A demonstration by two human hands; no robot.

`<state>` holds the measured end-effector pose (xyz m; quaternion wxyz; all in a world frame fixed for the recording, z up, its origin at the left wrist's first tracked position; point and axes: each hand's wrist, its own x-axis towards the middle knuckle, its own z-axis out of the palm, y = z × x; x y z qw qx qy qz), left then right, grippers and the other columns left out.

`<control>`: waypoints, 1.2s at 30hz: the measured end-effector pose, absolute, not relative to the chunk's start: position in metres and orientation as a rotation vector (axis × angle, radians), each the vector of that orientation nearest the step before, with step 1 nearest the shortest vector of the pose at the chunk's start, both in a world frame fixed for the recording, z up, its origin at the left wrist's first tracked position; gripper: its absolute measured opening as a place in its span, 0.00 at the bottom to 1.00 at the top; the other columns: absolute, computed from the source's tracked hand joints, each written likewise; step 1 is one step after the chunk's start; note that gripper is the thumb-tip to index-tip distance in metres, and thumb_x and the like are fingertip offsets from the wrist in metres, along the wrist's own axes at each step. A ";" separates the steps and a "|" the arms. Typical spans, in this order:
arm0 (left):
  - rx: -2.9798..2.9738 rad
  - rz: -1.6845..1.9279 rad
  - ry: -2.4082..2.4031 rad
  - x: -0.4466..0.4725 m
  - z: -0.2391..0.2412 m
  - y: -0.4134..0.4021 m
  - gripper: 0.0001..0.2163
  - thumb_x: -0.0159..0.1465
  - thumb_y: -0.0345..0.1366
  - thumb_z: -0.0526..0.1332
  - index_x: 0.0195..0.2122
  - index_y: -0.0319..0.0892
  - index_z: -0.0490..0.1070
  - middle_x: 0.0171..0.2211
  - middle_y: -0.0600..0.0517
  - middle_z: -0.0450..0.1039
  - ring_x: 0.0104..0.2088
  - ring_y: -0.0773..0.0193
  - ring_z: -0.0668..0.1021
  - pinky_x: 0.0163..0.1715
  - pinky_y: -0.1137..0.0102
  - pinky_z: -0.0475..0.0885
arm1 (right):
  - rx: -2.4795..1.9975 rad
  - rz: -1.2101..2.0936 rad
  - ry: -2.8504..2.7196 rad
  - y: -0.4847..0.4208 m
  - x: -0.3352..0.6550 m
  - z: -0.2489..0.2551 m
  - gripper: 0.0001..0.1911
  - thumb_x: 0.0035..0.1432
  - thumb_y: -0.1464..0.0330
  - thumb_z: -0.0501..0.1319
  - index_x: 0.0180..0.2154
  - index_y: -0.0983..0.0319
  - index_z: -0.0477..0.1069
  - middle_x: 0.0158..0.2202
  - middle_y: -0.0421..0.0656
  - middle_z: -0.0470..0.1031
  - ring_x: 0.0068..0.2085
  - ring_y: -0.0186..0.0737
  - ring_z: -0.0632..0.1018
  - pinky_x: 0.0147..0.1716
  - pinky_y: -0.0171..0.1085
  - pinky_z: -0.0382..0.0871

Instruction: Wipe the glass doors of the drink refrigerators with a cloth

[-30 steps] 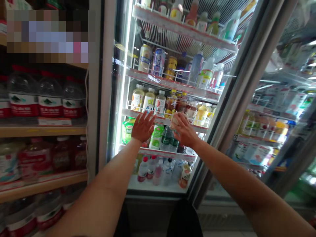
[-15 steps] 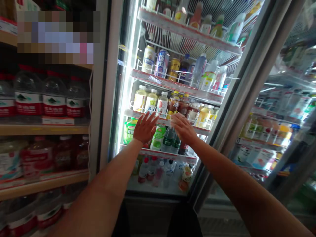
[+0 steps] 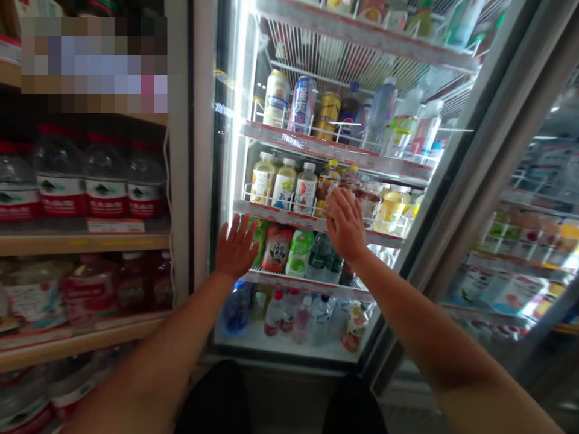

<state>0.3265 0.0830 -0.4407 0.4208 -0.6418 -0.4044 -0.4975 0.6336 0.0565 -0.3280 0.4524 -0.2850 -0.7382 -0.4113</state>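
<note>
I stand at an open drinks fridge. My left hand (image 3: 236, 244) is open, fingers spread, held low at the left end of the lower shelf, just in front of a green bottle (image 3: 257, 235). My right hand (image 3: 346, 223) reaches up over the red-edged shelf rail (image 3: 280, 214), fingers stretched out against the brown-tea bottles (image 3: 328, 181) with yellow caps; nothing shows in its grip. Pale juice bottles (image 3: 284, 181) stand to the left of it. A red-label bottle (image 3: 277, 248) and green-and-white bottle (image 3: 298, 253) stand between my hands.
The fridge's glass door (image 3: 497, 120) swings open to the right. Cans and bottles (image 3: 303, 105) fill the shelf above; small bottles (image 3: 289, 313) stand on the bottom. Wooden shelves (image 3: 85, 241) at left carry large water bottles (image 3: 58, 181).
My left hand has slid down and left, uncovering the red-label bottle. My right hand has risen from the lower shelf to the tea bottles. The bottle it held a second ago is gone from it.
</note>
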 end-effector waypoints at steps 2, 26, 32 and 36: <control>-1.593 -1.266 -1.014 0.328 -0.441 0.084 0.34 0.71 0.39 0.55 0.74 0.52 0.39 0.73 0.49 0.46 0.73 0.54 0.46 0.72 0.52 0.44 | -0.658 -1.008 -1.887 0.060 0.620 -0.335 0.29 0.68 0.72 0.54 0.68 0.56 0.58 0.69 0.48 0.63 0.73 0.48 0.55 0.70 0.57 0.52; -1.519 -1.210 -1.036 0.325 -0.445 0.083 0.33 0.71 0.39 0.55 0.74 0.45 0.43 0.72 0.46 0.51 0.73 0.53 0.48 0.72 0.54 0.47 | -0.624 -0.955 -1.855 0.078 0.530 -0.250 0.30 0.68 0.73 0.51 0.69 0.61 0.55 0.71 0.49 0.56 0.73 0.52 0.50 0.71 0.57 0.46; -1.519 -1.221 -1.011 0.326 -0.444 0.082 0.32 0.71 0.39 0.54 0.73 0.45 0.44 0.72 0.45 0.50 0.73 0.54 0.47 0.72 0.54 0.45 | -0.397 -1.125 -2.236 0.063 0.543 -0.326 0.25 0.67 0.71 0.56 0.64 0.63 0.65 0.69 0.45 0.62 0.71 0.47 0.58 0.71 0.50 0.50; -1.531 -1.238 -0.999 0.328 -0.443 0.083 0.32 0.71 0.39 0.54 0.73 0.45 0.44 0.72 0.45 0.50 0.74 0.55 0.47 0.72 0.55 0.45 | -0.576 -1.013 -1.993 0.060 0.576 -0.346 0.25 0.68 0.72 0.55 0.65 0.63 0.64 0.69 0.46 0.63 0.72 0.47 0.57 0.71 0.51 0.49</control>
